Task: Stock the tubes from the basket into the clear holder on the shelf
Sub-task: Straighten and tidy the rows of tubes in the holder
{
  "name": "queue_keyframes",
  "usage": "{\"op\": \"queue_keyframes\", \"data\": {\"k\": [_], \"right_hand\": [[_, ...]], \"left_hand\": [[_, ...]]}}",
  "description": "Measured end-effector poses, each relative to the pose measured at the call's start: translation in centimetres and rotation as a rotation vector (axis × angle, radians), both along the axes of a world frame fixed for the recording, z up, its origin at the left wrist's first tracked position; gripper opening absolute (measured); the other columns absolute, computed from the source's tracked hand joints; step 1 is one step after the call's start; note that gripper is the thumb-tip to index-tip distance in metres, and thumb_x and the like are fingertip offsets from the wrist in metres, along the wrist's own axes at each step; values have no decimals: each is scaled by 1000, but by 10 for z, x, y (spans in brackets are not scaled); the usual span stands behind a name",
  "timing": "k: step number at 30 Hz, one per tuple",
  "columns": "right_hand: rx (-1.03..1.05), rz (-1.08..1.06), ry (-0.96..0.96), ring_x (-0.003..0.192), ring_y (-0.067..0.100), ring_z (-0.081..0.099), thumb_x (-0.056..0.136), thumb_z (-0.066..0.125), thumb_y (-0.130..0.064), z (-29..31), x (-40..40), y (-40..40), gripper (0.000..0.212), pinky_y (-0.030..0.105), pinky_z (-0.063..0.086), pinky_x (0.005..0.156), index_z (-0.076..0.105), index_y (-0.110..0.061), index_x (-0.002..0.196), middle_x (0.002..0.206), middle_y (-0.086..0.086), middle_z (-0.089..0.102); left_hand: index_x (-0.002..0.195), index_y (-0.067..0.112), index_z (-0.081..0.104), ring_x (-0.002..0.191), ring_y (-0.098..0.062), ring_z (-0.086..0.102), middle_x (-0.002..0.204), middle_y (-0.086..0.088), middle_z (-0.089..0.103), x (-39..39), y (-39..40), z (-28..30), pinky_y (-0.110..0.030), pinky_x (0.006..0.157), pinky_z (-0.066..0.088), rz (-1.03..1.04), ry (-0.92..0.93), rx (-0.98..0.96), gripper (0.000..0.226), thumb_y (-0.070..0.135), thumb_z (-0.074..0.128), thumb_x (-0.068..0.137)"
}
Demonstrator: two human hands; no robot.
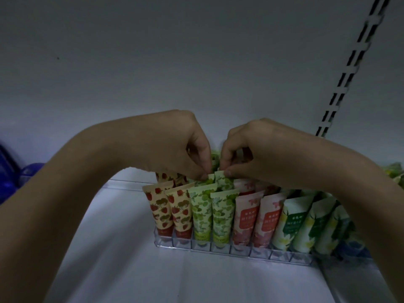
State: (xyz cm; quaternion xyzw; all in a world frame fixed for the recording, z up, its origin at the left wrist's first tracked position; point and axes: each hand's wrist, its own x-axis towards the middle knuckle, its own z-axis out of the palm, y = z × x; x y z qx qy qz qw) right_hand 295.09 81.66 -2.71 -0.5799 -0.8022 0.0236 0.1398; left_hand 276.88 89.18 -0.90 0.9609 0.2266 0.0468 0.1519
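A clear holder (218, 250) stands on the white shelf (131, 270), filled with upright tubes: strawberry-print ones (160, 208) at the left, green-print ones (202, 213), pink ones (246, 219), then white-and-green ones (288, 224) to the right. My left hand (185, 147) pinches the top edge of a green-print tube (207, 178) in a back row. My right hand (244, 149) pinches the top of the neighbouring green-print tube (223, 180). Both tubes stand among the rows behind the front one. The basket is out of view.
The shelf's white back wall rises behind the holder. A slotted metal upright (349, 68) runs up at the right. Blue objects (13, 171) sit at the far left edge. More green-printed packs (395, 171) lie at the far right.
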Motion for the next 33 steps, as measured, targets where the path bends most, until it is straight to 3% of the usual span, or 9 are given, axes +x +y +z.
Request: {"op": "queue_keyframes", "data": {"k": [7,13,18,23,28,30,33], "right_hand": [[8,29,-32,81,-9,54,79,72,-39,2,0,-2,3,11,38,59,70,-37,77,82,-22,60],[-14,45,20,66,-4,60,79,71,-35,2,-1,-3,5,15,47,52,70,-37,75,74,-21,65],[-52,43,65,56,-4,61,80,73,-33,0,0,-2,5,9,43,46,72,-36,75,67,-26,65],[-66,41,69,60,-9,59,81,74,-35,5,2,-4,4,4,39,48,73,-36,78,70,-35,61],[80,11,166,60,-17,55,86,72,-26,18,11,-8,9,-2,35,51,73,-33,80,63,-43,55],[66,-1,150,60,-16,55,86,72,-26,16,9,-7,8,-1,35,51,72,-32,81,63,-41,56],[23,-19,109,63,-8,58,84,73,-32,8,5,-2,2,6,39,52,73,-34,83,72,-25,64]], "left_hand": [[77,32,77,61,10,60,64,26,66,2,3,-4,-2,57,40,36,-35,20,4,30,76,74],[78,32,77,63,9,62,67,24,69,4,4,-6,-4,59,44,18,-54,-3,5,29,74,74],[78,32,76,63,9,62,67,24,68,4,5,-7,-4,60,44,14,-66,1,6,27,76,76],[80,34,76,64,9,63,67,25,69,3,4,-4,-3,58,42,13,-68,-4,6,31,76,75],[81,35,75,64,12,61,65,31,65,-8,10,7,0,58,39,81,-219,58,7,30,75,77],[82,34,75,64,13,60,64,33,64,-7,11,6,0,57,38,95,-204,55,7,29,76,78],[84,33,75,64,15,60,65,35,63,-2,10,0,0,55,39,88,-150,37,7,27,76,79]]}}
